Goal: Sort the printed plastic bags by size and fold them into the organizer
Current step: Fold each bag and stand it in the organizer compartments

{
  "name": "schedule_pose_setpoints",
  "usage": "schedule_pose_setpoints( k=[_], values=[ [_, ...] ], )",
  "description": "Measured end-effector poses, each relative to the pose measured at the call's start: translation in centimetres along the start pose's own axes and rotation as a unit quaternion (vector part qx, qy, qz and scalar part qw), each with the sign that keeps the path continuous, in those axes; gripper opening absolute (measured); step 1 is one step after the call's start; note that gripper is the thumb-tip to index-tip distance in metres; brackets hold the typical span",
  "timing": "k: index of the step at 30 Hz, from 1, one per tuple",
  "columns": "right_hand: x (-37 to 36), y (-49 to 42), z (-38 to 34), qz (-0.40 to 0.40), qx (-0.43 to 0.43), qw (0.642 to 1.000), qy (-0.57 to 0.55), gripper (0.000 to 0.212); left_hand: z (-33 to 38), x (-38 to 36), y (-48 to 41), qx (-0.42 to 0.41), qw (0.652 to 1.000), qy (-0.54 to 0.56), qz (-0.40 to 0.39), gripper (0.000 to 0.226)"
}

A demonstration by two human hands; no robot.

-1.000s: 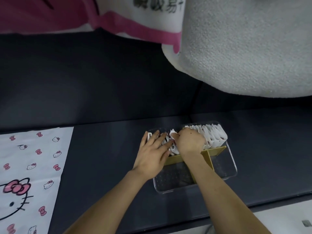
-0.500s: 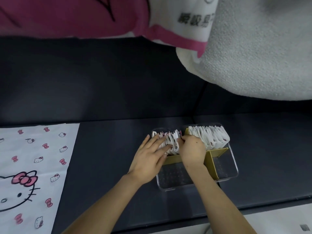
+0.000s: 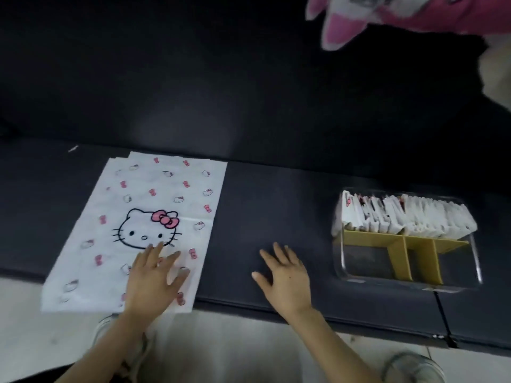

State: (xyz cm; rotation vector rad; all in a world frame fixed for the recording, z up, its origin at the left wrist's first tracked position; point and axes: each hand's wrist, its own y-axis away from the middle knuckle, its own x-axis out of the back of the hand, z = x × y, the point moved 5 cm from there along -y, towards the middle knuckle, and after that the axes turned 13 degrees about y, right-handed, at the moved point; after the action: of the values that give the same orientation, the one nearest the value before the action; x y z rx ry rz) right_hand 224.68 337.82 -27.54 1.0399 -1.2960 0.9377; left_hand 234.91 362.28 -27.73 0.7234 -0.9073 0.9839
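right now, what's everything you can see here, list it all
flat bags: small stack, count unclear, white with pink bows and a cat face, left on the bench
organizer: one, clear, right on the bench
dividers: one set, yellow, inside the organizer
folded bags: many, white with pink print, standing in the organizer's back row
bench: one, black, under it all
cloth: one, pink and white, top right, blurred
shoes: two, light, on the floor
floor: pale, bottom edge
left hand: fingers spread flat on the flat bags
right hand: fingers spread, on or just above the bare bench
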Motion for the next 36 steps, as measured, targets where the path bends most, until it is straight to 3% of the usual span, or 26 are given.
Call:
schedule_pose_setpoints(
  k=[3, 5, 7, 9, 11, 13, 16, 20, 23, 25, 26, 27, 29, 32, 34, 36],
  values=[
    [-4.0, 0.1, -1.7, -0.075, 0.017, 0.995, 0.067, 0.065, -5.7, 0.7, 1.5, 0.13, 0.985, -0.054, -0.097, 0.125],
    [-4.8, 0.4, -2.3, -0.088, 0.015, 0.994, 0.068, 0.07, -7.0, 0.6, 1.9, 0.145, 0.979, -0.061, -0.127, 0.137],
    [-4.3, 0.5, -2.5, -0.062, 0.001, 0.997, 0.043, 0.071, -6.7, -0.5, 2.1, 0.115, 0.979, -0.063, -0.153, 0.132],
    [-3.4, 0.6, -3.1, -0.056, 0.003, 0.998, -0.016, 0.087, -5.1, -2.0, 2.3, 0.033, 0.984, -0.075, -0.157, 0.121],
    [-2.7, 0.8, -4.6, -0.064, 0.068, 0.993, -0.073, 0.105, -3.7, -3.3, 2.5, -0.056, 0.981, -0.113, -0.148, 0.106],
    [-2.9, 1.1, -6.3, -0.089, 0.135, 0.984, -0.071, 0.109, -2.8, -3.8, 2.4, -0.086, 0.972, -0.138, -0.17, 0.099],
    [-3.9, 1.7, -7.1, -0.064, 0.171, 0.983, -0.008, 0.08, -1.8, -3.0, 2.3, -0.136, 0.975, -0.105, -0.14, 0.087],
    [-3.5, 2.4, -5.9, 0.022, 0.148, 0.988, -0.037, 0.039, -2.4, -1.7, 2.5, -0.211, 0.967, -0.037, -0.14, 0.048],
    [-2.0, 3.4, -4.7, 0.049, 0.109, 0.984, -0.129, 0.027, -2.5, 0.5, 2.2, -0.163, 0.968, 0.077, -0.172, 0.061],
    [-0.5, 3.6, -3.0, -0.055, 0.025, 0.946, -0.317, 0.017, -2.9, 2.6, 1.8, -0.086, 0.974, 0.136, -0.157, 0.06],
    [0.1, 3.7, -2.0, -0.117, -0.021, 0.9, -0.419, 0.016, -3.1, 3.9, 1.6, -0.065, 0.974, 0.159, -0.15, 0.046],
    [0.7, 3.8, -0.7, -0.16, -0.057, 0.844, -0.509, 0.023, -3.1, 5.3, 1.3, -0.054, 0.973, 0.177, -0.137, 0.031],
    [1.2, 3.2, 2.2, -0.177, -0.107, 0.769, -0.604, 0.057, -3.1, 7.3, 0.5, -0.004, 0.955, 0.269, -0.122, 0.023],
    [1.3, 1.7, 4.5, -0.161, -0.181, 0.692, -0.68, 0.067, -3.3, 6.9, -0.5, 0.105, 0.847, 0.508, -0.118, 0.043],
    [0.7, 0.4, 5.3, -0.142, -0.249, 0.672, -0.683, 0.057, -3.2, 5.2, -0.7, 0.169, 0.807, 0.557, -0.102, 0.058],
    [-0.5, -1.1, 6.0, -0.136, -0.307, 0.666, -0.666, 0.043, -2.8, 2.9, -0.7, 0.222, 0.776, 0.583, -0.092, 0.049]
  ],
)
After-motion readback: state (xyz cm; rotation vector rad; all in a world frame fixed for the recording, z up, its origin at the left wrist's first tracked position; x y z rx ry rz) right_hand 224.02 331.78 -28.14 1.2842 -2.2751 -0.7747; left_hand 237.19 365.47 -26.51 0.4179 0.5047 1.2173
